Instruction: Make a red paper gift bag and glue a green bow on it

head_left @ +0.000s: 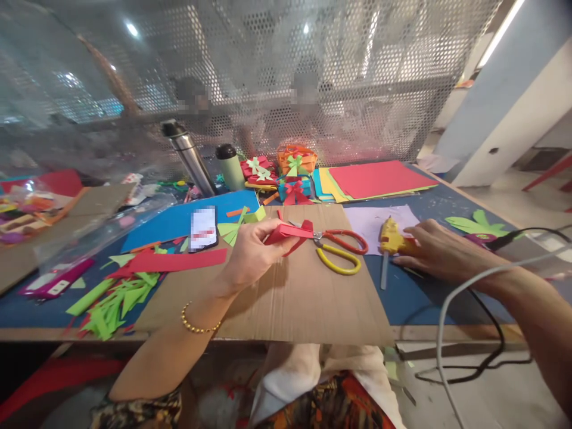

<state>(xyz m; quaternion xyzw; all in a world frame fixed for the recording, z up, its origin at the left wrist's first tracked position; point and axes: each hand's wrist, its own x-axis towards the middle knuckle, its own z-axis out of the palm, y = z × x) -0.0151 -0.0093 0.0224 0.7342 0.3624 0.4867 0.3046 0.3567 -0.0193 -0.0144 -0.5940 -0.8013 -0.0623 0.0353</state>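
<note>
Scissors (342,244) sit just beside the red folded paper (286,233) my left hand (254,250)'s pinching over the cardboard (308,286); right hand (431,250)'s got the yellow glue gun (393,236), cardboard's front edge bare.

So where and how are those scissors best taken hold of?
Probably by the handle loops, from the right: they lie spread that way on the cardboard, while the blades point left, partly hidden by the red paper in the left hand.

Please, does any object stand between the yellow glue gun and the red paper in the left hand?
Yes. The scissors lie on the cardboard, handles toward the glue gun at the right hand, between it and the red paper in the left hand.
</note>
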